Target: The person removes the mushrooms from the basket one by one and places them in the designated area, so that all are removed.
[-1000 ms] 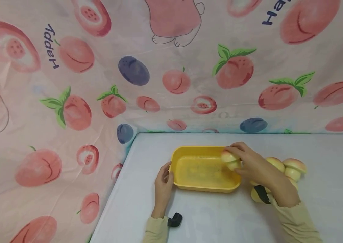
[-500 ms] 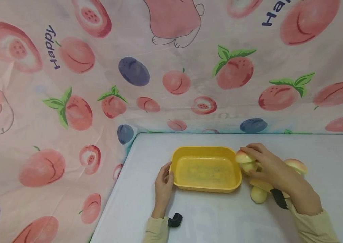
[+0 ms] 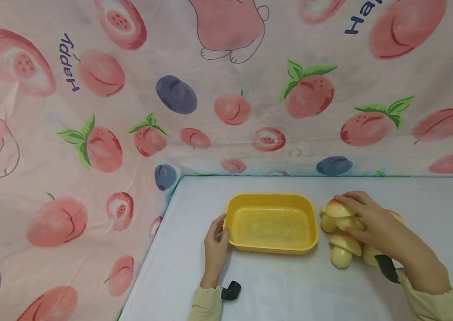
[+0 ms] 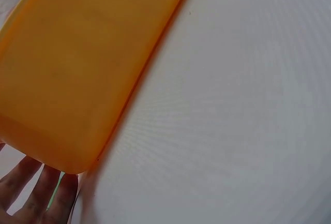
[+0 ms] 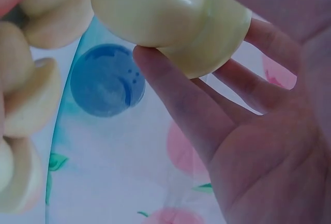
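A toy mushroom (image 3: 339,208) with a red-tinged cap is pinched between the thumb and fingers of my right hand (image 3: 387,232). In the right wrist view the same toy mushroom (image 5: 155,12) shows pale yellow and glossy. It overlaps several similar mushrooms (image 3: 342,257) grouped to the right of a yellow tray (image 3: 272,249); whether it touches them I cannot tell. My left hand (image 3: 215,243) touches the outside of the tray's left end. In the left wrist view its fingers (image 4: 39,195) lie against the tray's end wall (image 4: 46,154). Nothing lies in the tray.
The white table (image 3: 274,290) ends at the back and left against a fruit-printed cloth (image 3: 250,142). More mushrooms (image 5: 31,100) stand close together at the left of the right wrist view. A black wrist mount (image 3: 231,290) sits by the left sleeve.
My right hand has moved right, carrying the mushroom from over the tray's right end to the group of mushrooms. The left hand and the tray have stayed put.
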The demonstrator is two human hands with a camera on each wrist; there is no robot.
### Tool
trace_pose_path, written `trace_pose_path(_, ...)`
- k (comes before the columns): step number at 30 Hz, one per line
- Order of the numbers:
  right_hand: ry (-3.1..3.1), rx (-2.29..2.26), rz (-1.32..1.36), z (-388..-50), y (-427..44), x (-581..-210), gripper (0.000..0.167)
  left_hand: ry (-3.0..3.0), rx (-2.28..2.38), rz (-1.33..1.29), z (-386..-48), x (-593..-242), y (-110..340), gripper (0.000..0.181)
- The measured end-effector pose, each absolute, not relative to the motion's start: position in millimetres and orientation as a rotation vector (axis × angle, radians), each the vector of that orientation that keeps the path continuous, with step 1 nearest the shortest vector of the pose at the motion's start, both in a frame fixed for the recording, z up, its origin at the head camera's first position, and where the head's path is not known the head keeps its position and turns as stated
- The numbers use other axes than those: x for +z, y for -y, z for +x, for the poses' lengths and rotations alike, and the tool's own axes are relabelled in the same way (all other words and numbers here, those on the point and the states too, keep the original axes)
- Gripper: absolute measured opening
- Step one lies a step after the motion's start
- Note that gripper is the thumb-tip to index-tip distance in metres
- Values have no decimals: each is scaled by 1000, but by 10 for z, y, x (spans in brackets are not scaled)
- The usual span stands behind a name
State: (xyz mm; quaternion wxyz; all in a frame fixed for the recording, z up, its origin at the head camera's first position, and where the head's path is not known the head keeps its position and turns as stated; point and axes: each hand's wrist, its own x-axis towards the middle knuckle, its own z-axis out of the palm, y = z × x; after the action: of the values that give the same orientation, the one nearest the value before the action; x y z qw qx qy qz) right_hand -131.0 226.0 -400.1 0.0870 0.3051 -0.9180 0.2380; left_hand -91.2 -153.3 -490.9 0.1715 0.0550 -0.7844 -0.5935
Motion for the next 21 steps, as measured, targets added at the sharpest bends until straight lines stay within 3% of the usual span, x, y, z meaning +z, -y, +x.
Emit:
trace_pose_path(14, 2649, 587, 847, -1219, -2642, -4061, 83, 2218, -1706, 144, -922, -4903, 1530, 36)
trace_pose_path(21, 2697, 546, 798, -1179, -2702, -4103, 81, 2223, -1693, 144, -911, -4917, 1534, 36)
